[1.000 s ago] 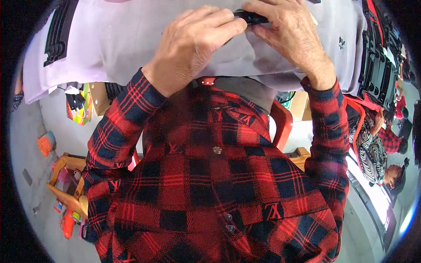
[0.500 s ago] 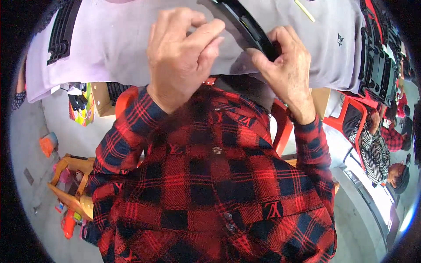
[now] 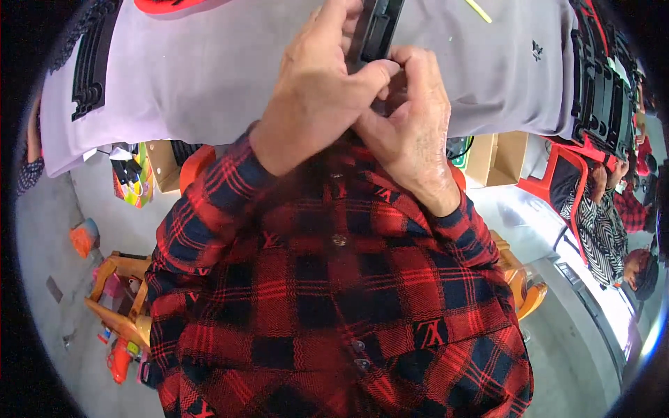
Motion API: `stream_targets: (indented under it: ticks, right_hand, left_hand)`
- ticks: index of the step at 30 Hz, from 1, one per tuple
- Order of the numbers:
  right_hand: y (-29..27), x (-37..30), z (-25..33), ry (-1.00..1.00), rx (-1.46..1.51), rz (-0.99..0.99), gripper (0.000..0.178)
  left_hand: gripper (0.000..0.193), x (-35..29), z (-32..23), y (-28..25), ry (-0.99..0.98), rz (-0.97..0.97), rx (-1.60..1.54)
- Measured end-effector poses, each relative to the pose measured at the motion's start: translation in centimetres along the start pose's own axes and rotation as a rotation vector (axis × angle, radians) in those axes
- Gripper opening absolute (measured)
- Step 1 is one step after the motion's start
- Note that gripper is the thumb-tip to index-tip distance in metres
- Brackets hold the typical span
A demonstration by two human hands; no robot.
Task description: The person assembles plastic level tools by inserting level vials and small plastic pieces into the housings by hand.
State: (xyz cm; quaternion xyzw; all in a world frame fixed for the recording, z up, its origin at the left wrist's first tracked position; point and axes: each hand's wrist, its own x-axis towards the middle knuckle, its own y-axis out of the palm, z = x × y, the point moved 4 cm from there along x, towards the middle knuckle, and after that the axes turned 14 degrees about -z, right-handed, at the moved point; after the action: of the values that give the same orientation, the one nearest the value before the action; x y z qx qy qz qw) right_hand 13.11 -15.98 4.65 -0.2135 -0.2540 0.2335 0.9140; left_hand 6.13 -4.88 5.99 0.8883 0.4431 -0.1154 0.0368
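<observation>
A long black plastic strip (image 3: pixel 380 29) with a channel-like face stands nearly upright in the picture, its far end cut off by the upper edge. My left hand (image 3: pixel 317 90) is closed around its left side, fingers partly behind it and thumb across its lower end. Against that same lower end, my right hand (image 3: pixel 411 122) is closed, index finger and thumb bent inward close to the left thumb. The fingers hide the tip of the strip. Below the hands lies a grey-lilac cloth (image 3: pixel 202 76) covering the table.
Black strips (image 3: pixel 94 59) lie stacked at the table's left, and more black parts (image 3: pixel 603 104) at its right edge. Small black pieces (image 3: pixel 536 50), a yellow stick (image 3: pixel 478 10) and a red round object (image 3: pixel 174 5) rest on the cloth. Cardboard boxes (image 3: pixel 509 157) stand below; people sit at right.
My right hand has moved left with the strip, which now stands steeper. My left hand has come right and taken hold of it. The red round object has come into view.
</observation>
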Motion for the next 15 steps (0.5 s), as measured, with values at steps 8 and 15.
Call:
stream_targets:
  ticks: [8,15]
  right_hand:
    - [0.2,0.7,-1.5,0.206,0.149,0.251,0.032]
    - [-2.0,5.6,-1.6,0.081,0.041,0.063,0.009]
  left_hand:
    - [0.05,3.6,2.5,-3.3,1.214,0.051,-0.075]
    - [0.042,3.2,-2.8,-2.9,0.527,0.394,0.592]
